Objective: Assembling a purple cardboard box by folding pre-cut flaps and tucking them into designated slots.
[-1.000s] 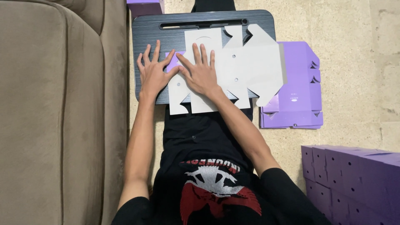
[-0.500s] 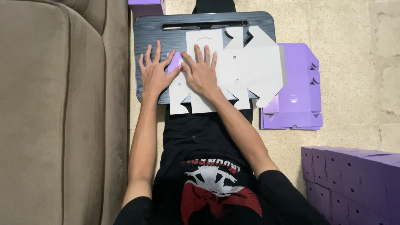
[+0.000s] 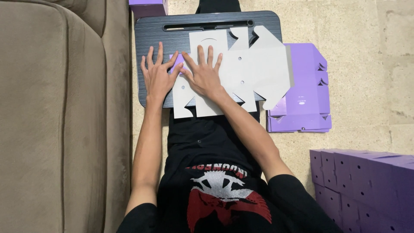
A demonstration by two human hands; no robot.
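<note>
A flat die-cut cardboard box blank [image 3: 254, 71], white side up, lies across a dark lap tray [image 3: 148, 34]. Its left flap shows a bit of purple between my hands. My left hand [image 3: 156, 77] rests flat with fingers spread on the tray and the blank's left edge. My right hand [image 3: 205, 74] presses palm-down on the blank, fingers spread, next to the left hand. Neither hand grips anything.
A beige sofa [image 3: 56, 121] fills the left side. A stack of flat purple box blanks [image 3: 306, 99] lies on the tiled floor to the right of the tray. Assembled purple boxes [image 3: 366, 185] stand at the lower right. Another purple box [image 3: 147, 6] sits above the tray.
Both hands stay pressed in nearly the same place; the blank has not visibly shifted.
</note>
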